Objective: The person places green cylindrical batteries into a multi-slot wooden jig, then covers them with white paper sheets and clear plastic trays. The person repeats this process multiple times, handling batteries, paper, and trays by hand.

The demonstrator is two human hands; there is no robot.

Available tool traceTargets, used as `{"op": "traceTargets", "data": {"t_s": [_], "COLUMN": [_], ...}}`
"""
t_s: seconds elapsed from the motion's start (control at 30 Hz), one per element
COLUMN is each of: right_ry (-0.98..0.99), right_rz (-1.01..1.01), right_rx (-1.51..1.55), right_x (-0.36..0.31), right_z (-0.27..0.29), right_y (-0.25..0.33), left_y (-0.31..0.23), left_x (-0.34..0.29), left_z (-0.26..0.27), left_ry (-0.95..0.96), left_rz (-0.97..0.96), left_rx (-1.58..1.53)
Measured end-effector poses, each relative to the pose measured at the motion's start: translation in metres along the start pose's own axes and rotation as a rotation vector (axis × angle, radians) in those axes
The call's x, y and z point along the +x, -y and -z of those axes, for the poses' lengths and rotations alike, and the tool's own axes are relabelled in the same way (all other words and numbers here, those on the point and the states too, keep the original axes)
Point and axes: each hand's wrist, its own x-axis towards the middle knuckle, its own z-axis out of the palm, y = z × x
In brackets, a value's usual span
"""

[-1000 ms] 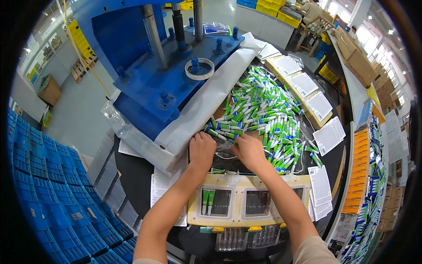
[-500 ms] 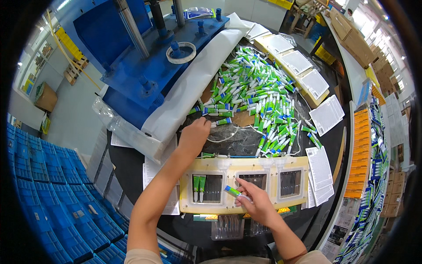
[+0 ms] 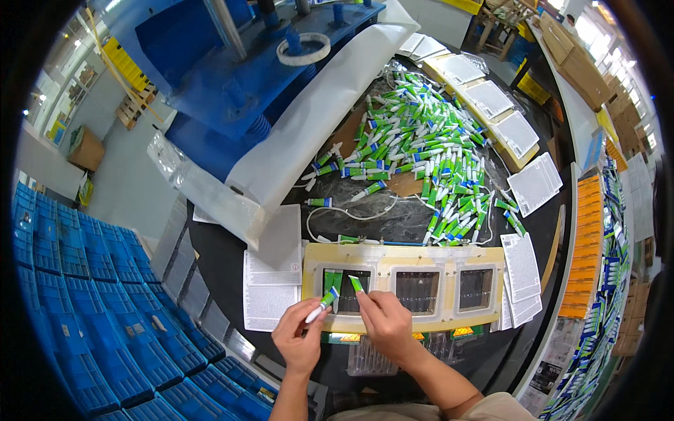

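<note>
A pale yellow frame point(image 3: 375, 257) with three clear-rimmed windows lies on the dark table in front of me. In its left window lie green tubes point(image 3: 328, 279), partly covered by what I hold. My left hand point(image 3: 298, 338) pinches a small green-and-white tube point(image 3: 327, 302) with a blue end, tilted at the frame's near left corner. My right hand point(image 3: 387, 324) reaches over the near edge, its fingers closed on another tube point(image 3: 356, 283) at the left window's right side. The middle and right windows show clear ribbed plastic with no tubes visible.
Beyond the frame spreads a large pile of tubes point(image 3: 442, 154). Printed cards point(image 3: 270, 281) lie left, with more cards point(image 3: 521, 274) right. A blue press point(image 3: 217, 91) stands back left beside white sheeting point(image 3: 316, 112). Blue crates point(image 3: 98, 316) fill the lower left.
My left hand has come back from the pile's near edge to the frame, now with a tube. My right hand has shifted left, bringing its tube to the left window. The view has shifted slightly.
</note>
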Motion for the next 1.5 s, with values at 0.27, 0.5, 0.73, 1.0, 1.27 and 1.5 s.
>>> {"op": "traceTargets", "data": {"t_s": [0.27,0.5,0.73,1.0,1.27,1.5], "right_ry": [0.205,0.228,0.021,0.160,0.259,0.086], "right_rz": [0.117,-0.034,-0.166,0.124,0.083,0.171], "right_rx": [-0.073,0.097,0.039,-0.109,0.046,-0.037], "right_x": [-0.004,-0.002,0.014,0.142,0.144,-0.003], "right_z": [-0.005,-0.005,0.029,-0.040,-0.002,0.030], "right_y": [-0.002,0.000,-0.042,-0.137,-0.114,-0.024], "left_y": [0.013,0.018,0.027,0.023,0.028,0.058], "left_x": [0.003,0.005,0.008,0.010,0.163,0.195], "left_z": [-0.014,-0.016,-0.021,-0.017,-0.044,-0.042], "left_ry": [-0.002,0.062,0.527,0.587,0.268,0.521], "left_rz": [-0.444,-0.526,-0.725,-0.626,-0.503,-0.572], "left_rx": [0.321,0.388,0.540,0.704,0.575,1.073]}}
